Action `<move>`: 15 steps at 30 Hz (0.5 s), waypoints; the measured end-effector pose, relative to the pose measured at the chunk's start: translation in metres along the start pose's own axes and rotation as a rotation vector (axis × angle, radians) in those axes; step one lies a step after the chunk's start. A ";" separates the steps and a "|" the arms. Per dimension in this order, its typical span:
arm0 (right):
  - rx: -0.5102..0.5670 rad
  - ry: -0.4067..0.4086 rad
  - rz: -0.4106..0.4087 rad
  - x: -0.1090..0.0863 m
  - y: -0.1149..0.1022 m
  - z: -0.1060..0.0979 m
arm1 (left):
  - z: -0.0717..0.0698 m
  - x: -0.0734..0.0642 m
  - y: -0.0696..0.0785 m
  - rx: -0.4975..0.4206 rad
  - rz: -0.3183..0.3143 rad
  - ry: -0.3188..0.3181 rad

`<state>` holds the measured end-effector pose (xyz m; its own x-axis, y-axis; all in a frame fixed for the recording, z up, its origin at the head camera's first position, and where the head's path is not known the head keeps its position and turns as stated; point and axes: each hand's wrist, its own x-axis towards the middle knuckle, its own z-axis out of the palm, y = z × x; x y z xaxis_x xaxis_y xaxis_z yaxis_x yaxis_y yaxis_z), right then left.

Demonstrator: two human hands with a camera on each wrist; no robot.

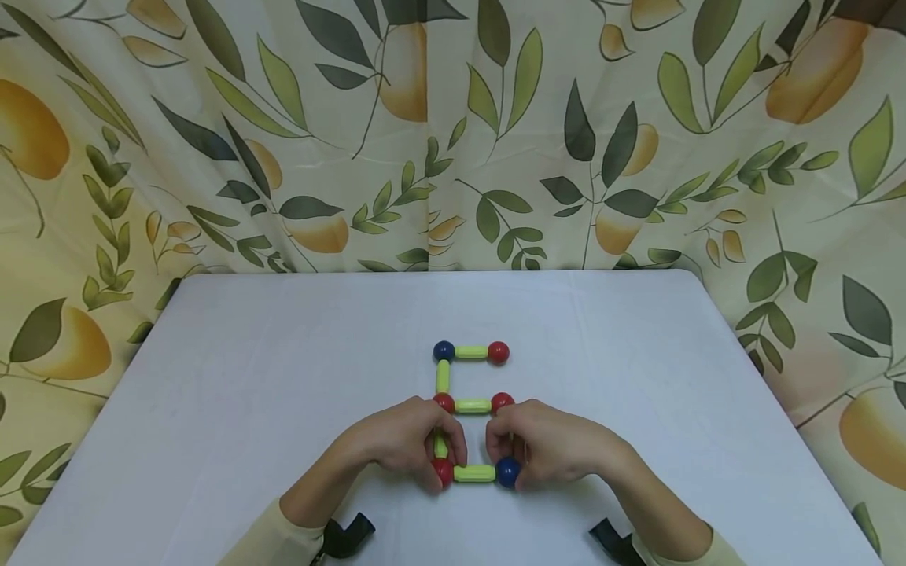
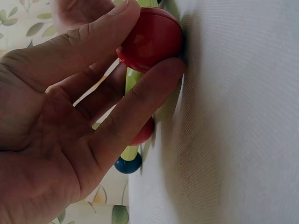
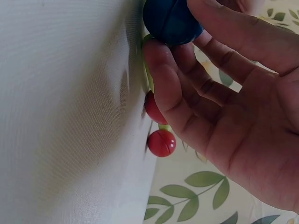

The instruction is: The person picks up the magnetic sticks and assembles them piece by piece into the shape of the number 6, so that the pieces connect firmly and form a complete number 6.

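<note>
Magnetic-style rods and balls form a flat figure on the table. My left hand [image 1: 413, 440] pinches the lower-left red ball [image 2: 152, 39] between thumb and finger. My right hand [image 1: 552, 442] has its thumb and fingers around the lower-right blue ball [image 3: 172, 21]. A yellow-green rod [image 1: 474, 474] joins these two balls. Higher up, another green rod [image 1: 473, 406] links the middle red balls, partly covered by my hands. At the top, a dark blue ball [image 1: 443, 350] connects through a green rod [image 1: 470, 353] to a red ball [image 1: 499, 353]. Green rods run up the left side.
The white-covered table [image 1: 283, 338] extends around the figure. A curtain [image 1: 495, 157] printed with leaves and fruit hangs behind it. Black straps [image 1: 348, 536] show at both wrists, near the light sleeves.
</note>
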<state>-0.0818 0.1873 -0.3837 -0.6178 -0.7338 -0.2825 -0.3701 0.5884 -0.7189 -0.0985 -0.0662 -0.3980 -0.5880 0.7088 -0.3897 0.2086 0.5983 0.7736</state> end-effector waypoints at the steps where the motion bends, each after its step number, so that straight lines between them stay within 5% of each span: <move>1: -0.003 0.001 0.001 0.000 0.000 0.000 | 0.000 0.000 0.000 0.001 0.000 0.000; 15: -0.009 0.035 0.026 -0.005 0.001 -0.011 | 0.001 0.001 -0.001 0.010 0.003 -0.001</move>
<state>-0.0869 0.1957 -0.3761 -0.6513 -0.7061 -0.2779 -0.3601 0.6100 -0.7058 -0.0991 -0.0657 -0.3998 -0.5863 0.7113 -0.3876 0.2184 0.5995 0.7700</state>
